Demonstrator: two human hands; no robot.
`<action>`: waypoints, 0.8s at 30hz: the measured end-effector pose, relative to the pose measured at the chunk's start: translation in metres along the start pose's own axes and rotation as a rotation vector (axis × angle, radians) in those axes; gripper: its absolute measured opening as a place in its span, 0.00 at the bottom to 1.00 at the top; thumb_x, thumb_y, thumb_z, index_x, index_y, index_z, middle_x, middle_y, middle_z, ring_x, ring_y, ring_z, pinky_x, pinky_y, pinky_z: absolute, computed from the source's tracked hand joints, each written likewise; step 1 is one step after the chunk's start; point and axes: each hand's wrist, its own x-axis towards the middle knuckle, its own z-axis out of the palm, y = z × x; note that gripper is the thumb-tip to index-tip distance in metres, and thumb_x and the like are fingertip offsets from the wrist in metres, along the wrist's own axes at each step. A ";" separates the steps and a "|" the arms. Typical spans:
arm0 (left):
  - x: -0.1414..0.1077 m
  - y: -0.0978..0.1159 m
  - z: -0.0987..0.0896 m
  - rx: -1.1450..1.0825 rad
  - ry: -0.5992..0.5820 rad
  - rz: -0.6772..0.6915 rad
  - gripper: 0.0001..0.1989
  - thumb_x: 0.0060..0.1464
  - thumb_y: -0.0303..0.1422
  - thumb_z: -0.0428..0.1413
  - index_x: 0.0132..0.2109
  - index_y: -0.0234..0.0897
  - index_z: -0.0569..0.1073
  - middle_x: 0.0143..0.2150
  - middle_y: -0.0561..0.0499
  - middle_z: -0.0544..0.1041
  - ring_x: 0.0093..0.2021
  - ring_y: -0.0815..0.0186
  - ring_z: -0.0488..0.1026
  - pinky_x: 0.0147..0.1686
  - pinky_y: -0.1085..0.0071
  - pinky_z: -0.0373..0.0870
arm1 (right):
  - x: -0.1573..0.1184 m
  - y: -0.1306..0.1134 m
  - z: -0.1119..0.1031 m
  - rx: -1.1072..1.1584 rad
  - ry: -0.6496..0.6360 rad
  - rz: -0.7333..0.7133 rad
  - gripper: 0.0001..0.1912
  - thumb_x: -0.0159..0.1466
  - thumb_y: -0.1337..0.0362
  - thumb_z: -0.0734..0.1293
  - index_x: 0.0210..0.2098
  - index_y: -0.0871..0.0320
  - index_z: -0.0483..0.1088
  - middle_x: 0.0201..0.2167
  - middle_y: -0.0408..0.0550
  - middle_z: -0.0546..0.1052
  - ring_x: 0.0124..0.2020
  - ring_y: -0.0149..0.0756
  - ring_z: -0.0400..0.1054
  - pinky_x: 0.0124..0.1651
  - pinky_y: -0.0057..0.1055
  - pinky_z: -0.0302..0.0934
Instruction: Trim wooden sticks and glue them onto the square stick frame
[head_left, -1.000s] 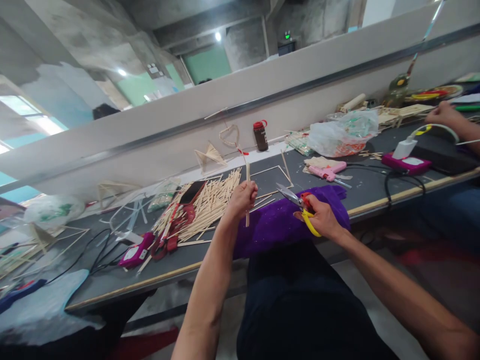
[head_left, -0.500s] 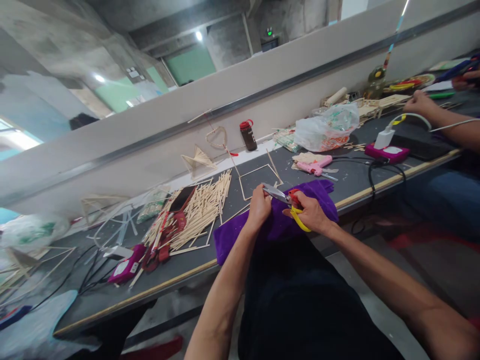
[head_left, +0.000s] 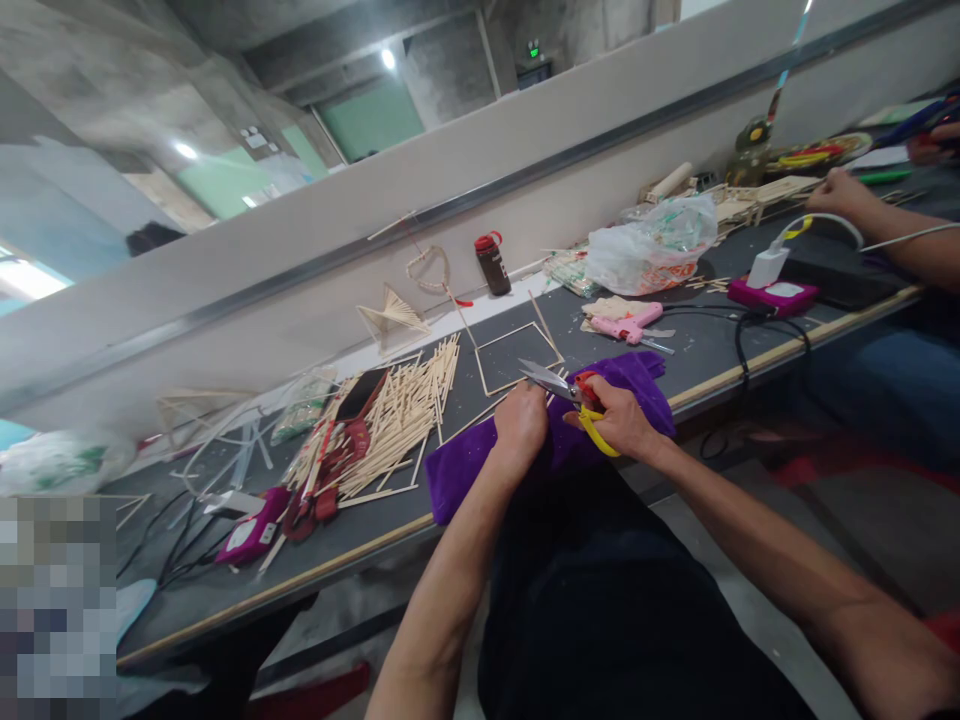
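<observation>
My left hand [head_left: 521, 425] is closed in a fist low over a purple cloth [head_left: 465, 465] on the dark table. The wooden stick it grips is almost wholly hidden inside the fist. My right hand [head_left: 621, 420] holds scissors [head_left: 551, 380] with yellow and red handles. Their blades are apart and point left, just above and beside my left fist. A heap of thin wooden sticks [head_left: 397, 415] lies to the left of the cloth. A square frame of sticks [head_left: 517, 352] lies flat behind my hands.
A pink glue gun [head_left: 626, 325], a brown bottle with a red cap [head_left: 491, 262] and a full plastic bag [head_left: 652, 250] stand further back. Pink power strips [head_left: 776, 292] [head_left: 251, 535] with black cables lie right and left. A co-worker's hand [head_left: 844, 190] rests at far right.
My left hand has come down from holding the stick upright to a fist on the purple cloth, close to the scissors. The view has shifted slightly right.
</observation>
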 end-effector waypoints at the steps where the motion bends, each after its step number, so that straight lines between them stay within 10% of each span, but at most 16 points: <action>1: 0.000 0.000 -0.001 0.022 -0.010 -0.002 0.16 0.63 0.31 0.44 0.48 0.39 0.75 0.48 0.37 0.76 0.48 0.50 0.74 0.43 0.62 0.68 | 0.000 0.000 0.000 -0.003 0.000 -0.002 0.14 0.56 0.57 0.70 0.37 0.56 0.64 0.22 0.38 0.66 0.23 0.30 0.59 0.27 0.25 0.55; 14: 0.010 -0.008 -0.013 0.132 -0.083 0.047 0.12 0.62 0.34 0.48 0.43 0.39 0.76 0.41 0.38 0.79 0.43 0.51 0.76 0.38 0.64 0.68 | 0.000 -0.001 0.000 0.014 -0.005 -0.007 0.13 0.56 0.58 0.69 0.37 0.56 0.64 0.23 0.38 0.65 0.23 0.30 0.60 0.28 0.26 0.56; 24: 0.009 -0.087 -0.048 0.216 -0.017 -0.115 0.07 0.55 0.34 0.54 0.34 0.41 0.77 0.36 0.43 0.80 0.39 0.53 0.75 0.32 0.68 0.63 | 0.000 -0.001 0.001 0.013 0.002 0.008 0.14 0.57 0.57 0.69 0.36 0.56 0.63 0.23 0.39 0.67 0.22 0.30 0.62 0.27 0.26 0.57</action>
